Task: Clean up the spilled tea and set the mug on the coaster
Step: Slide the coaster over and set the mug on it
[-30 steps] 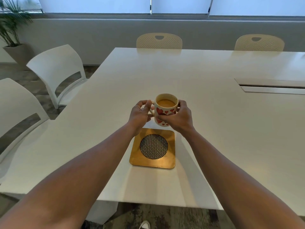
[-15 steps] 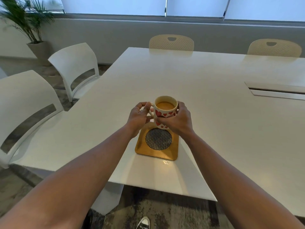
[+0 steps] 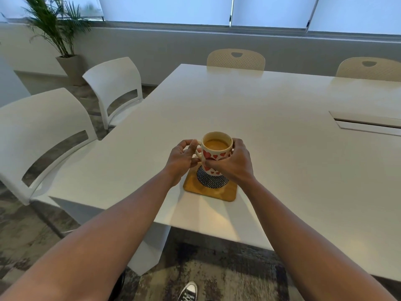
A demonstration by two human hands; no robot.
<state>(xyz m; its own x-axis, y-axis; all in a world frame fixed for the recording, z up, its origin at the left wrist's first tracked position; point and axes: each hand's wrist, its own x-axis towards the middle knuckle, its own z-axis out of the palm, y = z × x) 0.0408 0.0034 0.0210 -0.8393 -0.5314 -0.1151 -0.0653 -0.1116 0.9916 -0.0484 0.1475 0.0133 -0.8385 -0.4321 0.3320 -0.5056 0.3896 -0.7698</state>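
A white mug (image 3: pixel 213 156) with red hearts, filled with milky tea, is over the dark mesh centre of a square wooden coaster (image 3: pixel 211 191). Whether its base touches the coaster I cannot tell. My left hand (image 3: pixel 181 159) pinches the mug's handle on the left side. My right hand (image 3: pixel 235 162) wraps the mug's right side and front. The coaster lies near the front edge of the white table (image 3: pixel 271 118). No spilled tea shows on the table around it.
Two white chairs (image 3: pixel 41 135) (image 3: pixel 115 88) stand along the table's left side, two beige chairs (image 3: pixel 236 59) at the far edge. A cable slot (image 3: pixel 366 124) is set in the table at right. A potted plant (image 3: pixel 58 33) stands in the far left corner.
Both hands have carried the mug toward me, from beyond the coaster's far edge to over its mesh centre. The view has shifted back and to the left.
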